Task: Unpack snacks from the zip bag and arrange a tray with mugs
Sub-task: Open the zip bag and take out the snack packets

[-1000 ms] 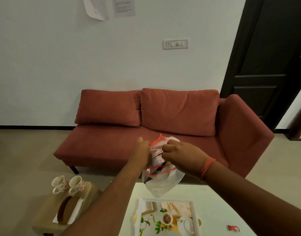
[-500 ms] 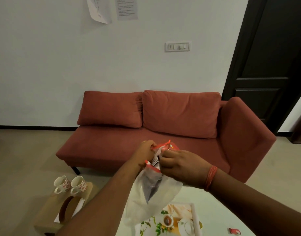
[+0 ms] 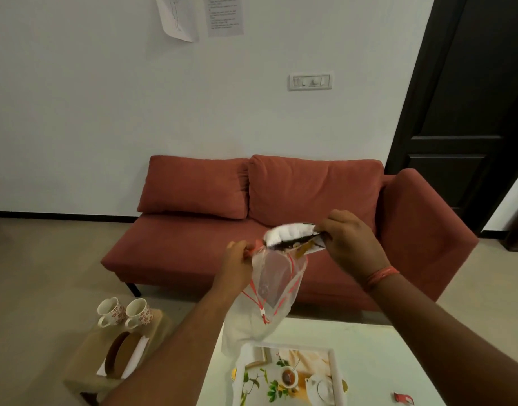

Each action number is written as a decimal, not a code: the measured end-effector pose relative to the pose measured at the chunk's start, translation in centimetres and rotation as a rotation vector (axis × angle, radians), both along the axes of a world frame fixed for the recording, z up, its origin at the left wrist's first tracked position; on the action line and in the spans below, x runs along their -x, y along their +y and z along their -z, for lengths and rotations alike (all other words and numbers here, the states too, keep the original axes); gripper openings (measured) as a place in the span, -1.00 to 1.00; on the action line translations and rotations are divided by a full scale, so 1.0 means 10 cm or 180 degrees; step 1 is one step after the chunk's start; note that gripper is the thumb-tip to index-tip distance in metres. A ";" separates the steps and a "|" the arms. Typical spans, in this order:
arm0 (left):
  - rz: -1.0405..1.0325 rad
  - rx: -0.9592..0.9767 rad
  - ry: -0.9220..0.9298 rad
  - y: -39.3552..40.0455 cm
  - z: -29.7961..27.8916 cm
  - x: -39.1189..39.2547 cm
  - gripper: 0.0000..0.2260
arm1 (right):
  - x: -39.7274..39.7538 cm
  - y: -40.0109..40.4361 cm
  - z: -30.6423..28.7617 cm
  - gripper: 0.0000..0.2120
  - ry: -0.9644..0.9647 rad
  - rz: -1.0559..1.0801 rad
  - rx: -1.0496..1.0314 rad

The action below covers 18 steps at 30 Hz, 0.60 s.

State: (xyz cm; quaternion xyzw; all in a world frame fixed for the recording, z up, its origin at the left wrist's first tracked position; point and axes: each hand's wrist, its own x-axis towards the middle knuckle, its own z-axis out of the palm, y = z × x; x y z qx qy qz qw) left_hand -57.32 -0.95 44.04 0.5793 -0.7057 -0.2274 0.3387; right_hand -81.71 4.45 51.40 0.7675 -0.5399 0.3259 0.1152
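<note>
Mugs [image 3: 124,313] with a red floral print, two in number, stand side by side at the far end of a low side table [image 3: 85,361], well to the left of the white table [image 3: 377,356]. Nearer on the same side table, a brown oval object [image 3: 117,356] lies on white paper.

Left hand [image 3: 237,259] is held above the far left corner of the white table. Its fingers are closed in a pinch on the red-edged mouth of the zip bag [image 3: 269,291]. The clear bag hangs down from this grip, and its lower end reaches the far left corner of the tray [image 3: 335,373].

Tray position: on the white table, at its near left part, with a printed tea-and-flowers picture on its base and a white raised rim.

Right hand [image 3: 350,244] is held above the far edge of the white table, to the right of the bag mouth. Its fingers are closed on one end of a snack packet [image 3: 292,237], white above and dark below. The packet's other end lies at the bag mouth. A red thread band [image 3: 382,275] circles the right wrist.

A small red wrapper [image 3: 402,398] lies on the white table, to the right of the tray.
</note>
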 end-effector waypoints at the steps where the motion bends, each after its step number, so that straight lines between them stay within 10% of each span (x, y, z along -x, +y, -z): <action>1: -0.0153 -0.0065 0.0044 0.00 0.00 -0.02 -0.83 | 0.00 0.00 0.01 -0.90 -0.0308 0.0062 -0.0010; 10: -0.0785 -0.0176 0.0190 0.15 0.25 -0.13 -0.83 | -0.07 -0.02 0.40 -0.89 -0.2613 0.0706 -0.0956; 18: -0.1091 -0.0774 0.0193 0.48 0.97 -0.27 -0.89 | -0.10 0.15 1.67 -0.93 -0.3025 0.1368 -0.2221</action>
